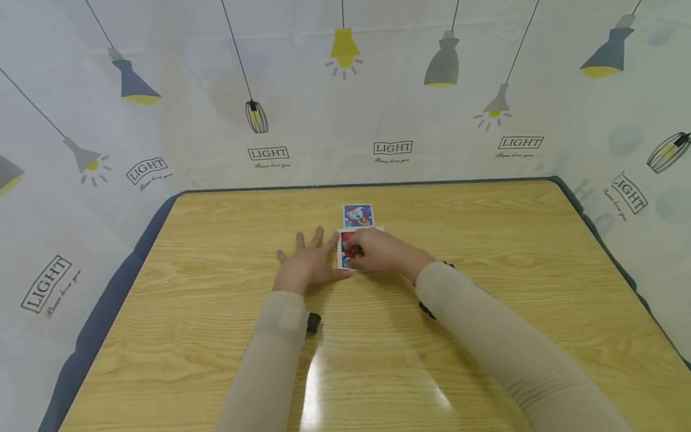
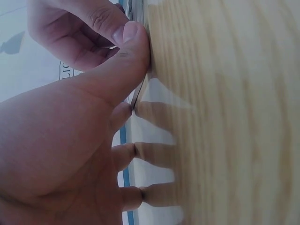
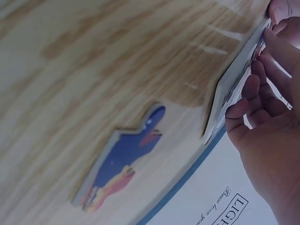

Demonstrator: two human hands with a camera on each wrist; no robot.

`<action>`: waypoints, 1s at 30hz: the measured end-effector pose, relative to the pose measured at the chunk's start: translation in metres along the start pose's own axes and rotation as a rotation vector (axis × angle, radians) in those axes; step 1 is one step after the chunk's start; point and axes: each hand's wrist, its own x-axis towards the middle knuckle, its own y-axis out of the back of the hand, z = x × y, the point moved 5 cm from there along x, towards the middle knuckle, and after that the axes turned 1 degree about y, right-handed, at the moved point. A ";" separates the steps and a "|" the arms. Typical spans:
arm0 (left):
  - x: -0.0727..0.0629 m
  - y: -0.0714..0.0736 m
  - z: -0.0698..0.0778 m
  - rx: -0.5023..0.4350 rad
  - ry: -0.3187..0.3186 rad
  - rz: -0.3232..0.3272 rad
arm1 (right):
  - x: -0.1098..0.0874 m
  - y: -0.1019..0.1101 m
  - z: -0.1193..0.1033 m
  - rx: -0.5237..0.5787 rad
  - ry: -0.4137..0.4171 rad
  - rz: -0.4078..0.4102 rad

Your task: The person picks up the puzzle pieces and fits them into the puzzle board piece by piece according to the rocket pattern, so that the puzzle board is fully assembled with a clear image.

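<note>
A small jigsaw puzzle board (image 1: pixel 339 252) with a white border and a red-and-blue picture lies on the table, partly covered by my right hand. My left hand (image 1: pixel 308 264) spreads its fingers on the table, thumb and index touching the board's left side. Over the picture, my right hand (image 1: pixel 383 249) curls its thumb and index to pinch a puzzle piece, mostly hidden by the fingers. In the right wrist view a loose blue, red and yellow puzzle piece (image 3: pixel 124 157) lies beside the board; the head view hides it.
Just behind the board lies a square picture card (image 1: pixel 358 215) with a white animal on blue. The wooden table (image 1: pixel 216 360) ends at a dark blue edge, and a lamp-patterned curtain (image 1: pixel 302 108) surrounds its back and sides.
</note>
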 end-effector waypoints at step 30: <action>-0.013 0.005 0.006 -0.044 0.012 0.033 | -0.067 0.051 0.018 0.080 -0.165 0.173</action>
